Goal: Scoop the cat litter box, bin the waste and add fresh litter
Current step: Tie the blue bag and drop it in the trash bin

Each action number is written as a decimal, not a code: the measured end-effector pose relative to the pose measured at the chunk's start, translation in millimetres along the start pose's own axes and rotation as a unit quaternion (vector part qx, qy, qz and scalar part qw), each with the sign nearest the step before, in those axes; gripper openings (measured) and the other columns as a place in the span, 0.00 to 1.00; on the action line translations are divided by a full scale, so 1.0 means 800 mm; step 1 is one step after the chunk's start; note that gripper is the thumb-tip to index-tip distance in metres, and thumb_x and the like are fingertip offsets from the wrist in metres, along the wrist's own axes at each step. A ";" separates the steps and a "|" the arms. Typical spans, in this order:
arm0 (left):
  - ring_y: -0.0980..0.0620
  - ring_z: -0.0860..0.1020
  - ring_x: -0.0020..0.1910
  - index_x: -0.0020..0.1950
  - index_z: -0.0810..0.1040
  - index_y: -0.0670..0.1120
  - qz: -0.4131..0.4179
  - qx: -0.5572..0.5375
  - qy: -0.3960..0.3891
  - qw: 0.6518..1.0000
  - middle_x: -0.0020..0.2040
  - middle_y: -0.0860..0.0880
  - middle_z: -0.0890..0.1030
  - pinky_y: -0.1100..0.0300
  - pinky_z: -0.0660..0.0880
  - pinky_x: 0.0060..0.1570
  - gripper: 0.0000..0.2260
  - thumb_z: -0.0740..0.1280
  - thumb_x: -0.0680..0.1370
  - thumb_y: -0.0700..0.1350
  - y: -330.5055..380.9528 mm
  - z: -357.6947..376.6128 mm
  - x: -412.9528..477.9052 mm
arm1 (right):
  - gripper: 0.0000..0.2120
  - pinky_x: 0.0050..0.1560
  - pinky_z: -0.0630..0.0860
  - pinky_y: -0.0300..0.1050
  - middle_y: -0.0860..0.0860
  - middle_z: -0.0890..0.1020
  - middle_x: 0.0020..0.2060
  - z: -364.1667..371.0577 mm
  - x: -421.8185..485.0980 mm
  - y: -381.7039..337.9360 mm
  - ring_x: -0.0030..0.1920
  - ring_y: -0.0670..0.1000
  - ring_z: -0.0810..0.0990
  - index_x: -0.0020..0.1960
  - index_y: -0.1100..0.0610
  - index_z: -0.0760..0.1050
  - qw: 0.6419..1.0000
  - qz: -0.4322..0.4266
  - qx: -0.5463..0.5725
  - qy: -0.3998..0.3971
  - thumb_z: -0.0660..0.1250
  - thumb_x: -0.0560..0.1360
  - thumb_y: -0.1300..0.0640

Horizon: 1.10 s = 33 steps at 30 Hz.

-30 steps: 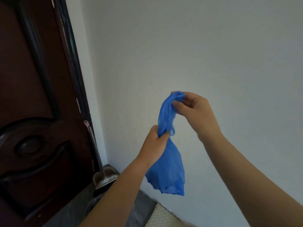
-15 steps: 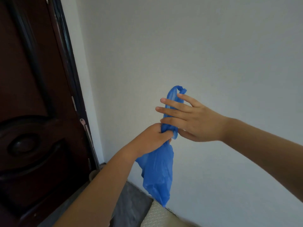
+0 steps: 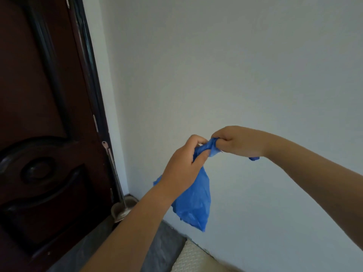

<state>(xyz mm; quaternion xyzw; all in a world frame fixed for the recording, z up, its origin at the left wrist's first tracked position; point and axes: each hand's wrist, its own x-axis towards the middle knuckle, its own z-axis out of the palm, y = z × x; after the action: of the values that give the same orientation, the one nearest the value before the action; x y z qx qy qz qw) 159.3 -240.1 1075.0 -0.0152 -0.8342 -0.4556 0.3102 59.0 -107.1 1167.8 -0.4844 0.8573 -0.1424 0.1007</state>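
Note:
A blue plastic bag [image 3: 194, 201] hangs in the air in front of a white wall, its lower part bulging with contents I cannot see. My left hand [image 3: 183, 165] grips the twisted neck of the bag from the left. My right hand [image 3: 239, 141] pinches the top end of the neck and holds it out to the right. A small blue scrap of the bag shows under my right wrist. The litter box and scoop are out of view.
A dark brown door [image 3: 43, 134] fills the left side. A dustpan [image 3: 123, 209] with a long handle leans in the corner by the door. Below lie a grey floor strip [image 3: 163, 248] and a pale textured mat [image 3: 192, 260].
My right hand went from open fingers against the bag's neck to a closed pinch on its top end, pulling it rightward. The bag's upright top is now bent sideways between both hands.

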 end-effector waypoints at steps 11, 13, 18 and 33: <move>0.64 0.77 0.38 0.46 0.77 0.47 -0.043 -0.092 0.037 0.994 0.36 0.61 0.80 0.71 0.70 0.42 0.06 0.62 0.81 0.42 0.016 -0.019 0.000 | 0.27 0.69 0.65 0.51 0.55 0.67 0.70 0.096 -0.014 0.022 0.69 0.54 0.67 0.74 0.55 0.58 0.894 -0.216 -0.245 0.306 0.58 0.79 0.46; 0.62 0.78 0.38 0.46 0.79 0.46 -0.053 -0.109 0.031 0.992 0.36 0.58 0.81 0.69 0.73 0.43 0.06 0.63 0.80 0.42 0.020 -0.017 -0.002 | 0.24 0.60 0.71 0.44 0.54 0.73 0.62 0.108 -0.008 0.021 0.60 0.52 0.73 0.72 0.55 0.59 0.899 -0.214 -0.190 0.332 0.57 0.79 0.49; 0.56 0.80 0.48 0.54 0.74 0.51 -0.096 -0.145 0.030 0.984 0.48 0.53 0.81 0.61 0.76 0.50 0.05 0.65 0.79 0.47 0.018 -0.006 -0.004 | 0.15 0.42 0.69 0.34 0.52 0.76 0.46 0.119 -0.004 0.007 0.42 0.43 0.71 0.62 0.55 0.63 0.909 -0.179 -0.061 0.372 0.55 0.78 0.49; 0.56 0.77 0.45 0.49 0.74 0.50 -0.058 -0.029 0.019 0.998 0.46 0.53 0.77 0.61 0.77 0.46 0.08 0.71 0.74 0.45 -0.029 0.016 -0.009 | 0.10 0.29 0.66 0.35 0.45 0.70 0.26 0.075 -0.006 0.027 0.29 0.47 0.71 0.43 0.55 0.71 0.936 -0.094 0.009 0.340 0.58 0.81 0.53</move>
<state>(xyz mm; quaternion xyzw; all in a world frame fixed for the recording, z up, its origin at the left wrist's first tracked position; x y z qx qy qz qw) 151.6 -241.3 1048.7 0.0334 -0.8142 -0.4969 0.2983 62.9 -101.4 1104.5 -0.4840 0.7897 -0.3154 -0.2065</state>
